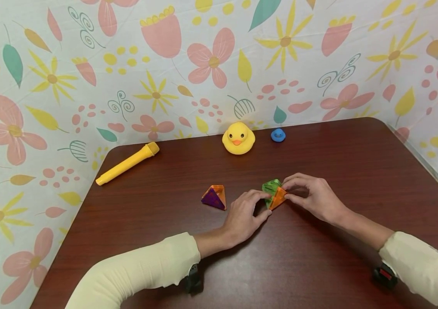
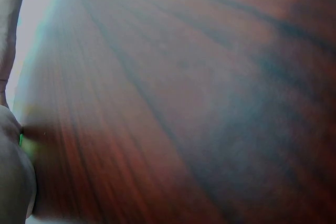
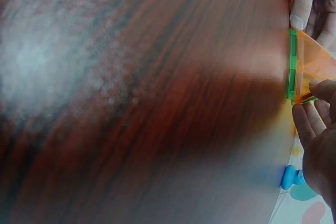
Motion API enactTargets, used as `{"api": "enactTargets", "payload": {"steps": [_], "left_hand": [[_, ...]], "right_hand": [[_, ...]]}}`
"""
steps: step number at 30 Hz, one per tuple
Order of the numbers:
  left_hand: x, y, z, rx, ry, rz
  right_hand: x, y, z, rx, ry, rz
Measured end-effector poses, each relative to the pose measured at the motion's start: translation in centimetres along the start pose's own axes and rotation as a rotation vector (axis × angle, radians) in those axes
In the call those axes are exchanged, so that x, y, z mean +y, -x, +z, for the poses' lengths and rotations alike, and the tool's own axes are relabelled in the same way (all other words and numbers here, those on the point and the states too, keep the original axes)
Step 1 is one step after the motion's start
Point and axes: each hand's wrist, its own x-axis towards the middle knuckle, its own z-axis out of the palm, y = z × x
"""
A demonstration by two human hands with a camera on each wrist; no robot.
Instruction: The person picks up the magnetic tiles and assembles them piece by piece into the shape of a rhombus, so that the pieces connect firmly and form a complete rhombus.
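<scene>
Head view: with nearly closed left hand (image 1: 243, 215) and right hand (image 1: 318, 196), pinching 1 green tile (image 1: 271, 187) and 1 orange tile (image 1: 278, 198) over brown table (image 1: 277, 262). Left wrist view: cannot tell the grip. Right wrist view: pinching orange tile, touching green tile.

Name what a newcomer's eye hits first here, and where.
Probably the bright yellow duck at the table's far edge, a small blue duck beside it, before a floral backdrop. Next, the left hand and right hand holding translucent green and orange tiles between them, with a purple-and-orange piece lying just left in the head view.
</scene>
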Motion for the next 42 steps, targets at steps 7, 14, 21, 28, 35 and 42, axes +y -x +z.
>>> {"api": "enactTargets", "payload": {"steps": [7, 14, 21, 28, 35, 42], "left_hand": [[-0.03, -0.02, 0.00, -0.004, -0.006, -0.006], [0.14, 0.06, -0.13, 0.010, 0.001, 0.006], [0.17, 0.07, -0.16, 0.008, 0.001, 0.009], [0.14, 0.05, -0.15, 0.003, 0.005, 0.006], [0.04, 0.03, -0.05, 0.002, 0.013, 0.007], [-0.07, 0.05, -0.03, 0.004, 0.027, 0.014]], "right_hand": [[-0.19, -0.03, -0.05, -0.008, -0.006, 0.010], [-0.26, -0.02, -0.06, -0.015, 0.008, 0.024], [-0.32, -0.05, -0.08, -0.019, 0.006, 0.057], [-0.35, -0.07, 0.11, -0.009, 0.008, 0.081], [-0.44, -0.02, 0.12, -0.010, 0.018, 0.120], [-0.37, 0.13, 0.14, -0.008, 0.042, 0.120]]}}
